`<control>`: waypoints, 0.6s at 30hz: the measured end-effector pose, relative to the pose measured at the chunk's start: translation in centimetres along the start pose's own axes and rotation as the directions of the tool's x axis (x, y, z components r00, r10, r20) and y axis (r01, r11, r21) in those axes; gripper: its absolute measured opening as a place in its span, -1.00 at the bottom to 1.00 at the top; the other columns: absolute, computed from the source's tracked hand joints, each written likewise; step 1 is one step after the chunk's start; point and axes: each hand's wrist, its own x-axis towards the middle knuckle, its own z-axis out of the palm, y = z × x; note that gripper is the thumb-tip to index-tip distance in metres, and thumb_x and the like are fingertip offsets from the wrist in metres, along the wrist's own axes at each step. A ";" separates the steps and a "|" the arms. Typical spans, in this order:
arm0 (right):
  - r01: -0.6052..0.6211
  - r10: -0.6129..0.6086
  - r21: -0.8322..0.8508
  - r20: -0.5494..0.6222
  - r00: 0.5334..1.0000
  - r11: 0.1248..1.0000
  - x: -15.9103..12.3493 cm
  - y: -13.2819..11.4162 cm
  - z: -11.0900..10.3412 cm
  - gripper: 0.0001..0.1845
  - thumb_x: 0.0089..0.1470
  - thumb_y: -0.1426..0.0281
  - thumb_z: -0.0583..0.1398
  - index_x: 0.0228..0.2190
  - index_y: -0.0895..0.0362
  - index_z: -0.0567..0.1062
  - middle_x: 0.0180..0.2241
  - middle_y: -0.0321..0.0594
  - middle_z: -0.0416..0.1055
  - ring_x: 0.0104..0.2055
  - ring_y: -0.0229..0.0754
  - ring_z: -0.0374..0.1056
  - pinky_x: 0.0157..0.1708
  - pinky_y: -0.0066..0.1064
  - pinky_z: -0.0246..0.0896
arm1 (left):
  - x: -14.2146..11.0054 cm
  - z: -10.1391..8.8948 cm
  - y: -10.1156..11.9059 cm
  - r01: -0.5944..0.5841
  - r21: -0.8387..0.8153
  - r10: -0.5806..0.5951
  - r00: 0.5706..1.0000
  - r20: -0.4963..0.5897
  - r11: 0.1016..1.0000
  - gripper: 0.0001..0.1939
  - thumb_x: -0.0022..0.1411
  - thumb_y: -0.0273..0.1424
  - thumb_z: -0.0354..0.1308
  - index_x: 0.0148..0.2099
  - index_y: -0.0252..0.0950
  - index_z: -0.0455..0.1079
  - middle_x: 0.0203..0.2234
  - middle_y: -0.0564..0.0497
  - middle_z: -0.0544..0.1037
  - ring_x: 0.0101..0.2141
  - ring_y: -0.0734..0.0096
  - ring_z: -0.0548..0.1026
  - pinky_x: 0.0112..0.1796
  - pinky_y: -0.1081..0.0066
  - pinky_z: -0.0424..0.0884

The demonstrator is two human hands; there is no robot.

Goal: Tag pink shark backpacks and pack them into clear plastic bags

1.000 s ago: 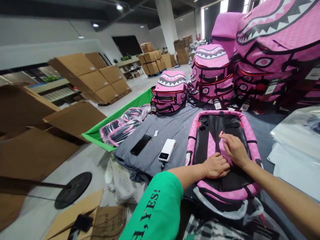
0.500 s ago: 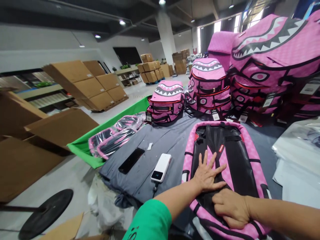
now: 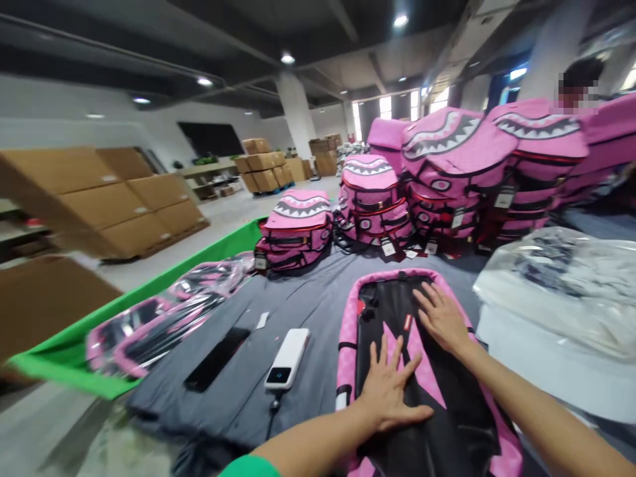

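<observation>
A pink and black backpack (image 3: 467, 411) lies flat before me, with its black back panel facing up and a small red label near the middle. My left hand (image 3: 390, 387) rests on the panel's left side, fingers spread wide. Higher up on the right, my right hand (image 3: 441, 318) lies stretched out on the panel close to the pink edge. Neither hand grips anything. The backpack's lower end is cut off by the frame.
A white power bank (image 3: 288, 358) with a cable and a black phone (image 3: 217, 360) lie to the left. Pink backpacks (image 3: 373, 192) are stacked behind. A green-sided bin (image 3: 54, 361) holds plastic-wrapped bags. Clear plastic bags (image 3: 561, 344) lie at the right. Another person is behind the stacks.
My right hand has opened from a fist and moved up the panel to its upper right. My left hand stays spread on the panel. The view has turned to the right.
</observation>
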 end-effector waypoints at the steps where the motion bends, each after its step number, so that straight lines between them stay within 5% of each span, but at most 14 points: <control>1: -0.043 0.044 -0.020 0.035 0.998 0.999 0.5 0.7 0.5 -0.48 0.32 0.32 -0.02 0.21 0.19 0.40 0.28 0.15 0.24 0.35 0.22 0.11 0.28 0.22 0.00 | 0.6 -1.1 -0.2 -0.004 0.013 0.003 0.999 0.051 1.000 0.06 0.05 0.43 -0.01 0.47 0.07 -0.02 0.44 -0.23 -0.02 0.35 -0.57 -0.01 0.15 -0.47 0.05; 3: -0.098 0.102 -0.050 0.093 0.990 0.994 0.9 1.3 1.7 -0.47 0.31 0.25 0.07 0.22 0.19 0.39 0.31 0.15 0.20 0.36 0.24 0.09 0.29 0.19 -0.02 | 2.6 -3.4 -0.8 -0.009 0.049 0.004 0.993 0.118 0.999 0.01 0.09 0.41 -0.02 0.42 -0.05 0.16 0.31 -0.27 0.31 0.22 -0.45 0.31 0.10 -0.32 0.26; 5: -0.124 0.131 -0.061 0.127 0.983 0.990 1.1 1.1 2.8 -0.45 0.30 0.22 0.14 0.23 0.17 0.38 0.32 0.14 0.17 0.37 0.23 0.08 0.31 0.17 -0.04 | 5.0 -5.0 -1.4 0.019 0.097 -0.023 0.999 0.044 0.995 -0.11 0.24 0.31 -0.07 0.40 -0.14 0.21 0.19 -0.27 0.46 0.11 -0.25 0.46 0.10 -0.20 0.31; 9: -0.146 0.146 -0.009 0.143 0.979 0.989 2.9 2.5 2.3 -0.53 0.27 0.14 0.21 0.10 0.14 0.47 0.15 -0.01 0.42 0.16 0.03 0.36 0.16 0.01 0.23 | 8.5 -3.9 -2.4 0.100 0.139 -0.076 0.982 -0.173 0.985 -0.19 0.31 0.24 -0.08 0.45 -0.03 0.08 0.43 -0.15 0.07 0.38 -0.30 0.00 0.26 -0.30 -0.05; 13: -0.323 0.322 0.053 0.025 0.946 0.945 4.6 9.8 -0.9 -0.60 0.34 0.09 0.14 -0.03 0.14 0.50 -0.10 -0.16 0.51 -0.13 -0.16 0.45 -0.07 -0.19 0.39 | 9.1 -0.6 -3.7 0.136 0.065 -0.124 0.980 -0.153 0.989 -0.20 0.30 0.21 -0.03 0.47 0.10 -0.05 0.48 -0.01 -0.11 0.42 -0.33 -0.21 0.26 -0.38 -0.11; 18: -0.667 0.671 0.077 -0.028 0.741 0.741 0.1 20.5 -2.6 -0.70 0.29 0.19 0.21 -0.33 0.18 0.49 -0.37 -0.28 0.46 -0.35 -0.24 0.40 -0.29 -0.31 0.37 | 8.8 0.4 -4.6 0.119 0.091 -0.099 0.975 -0.198 0.989 -0.20 0.28 0.22 0.00 0.46 0.17 -0.09 0.47 0.06 -0.09 0.41 -0.33 -0.14 0.27 -0.34 -0.05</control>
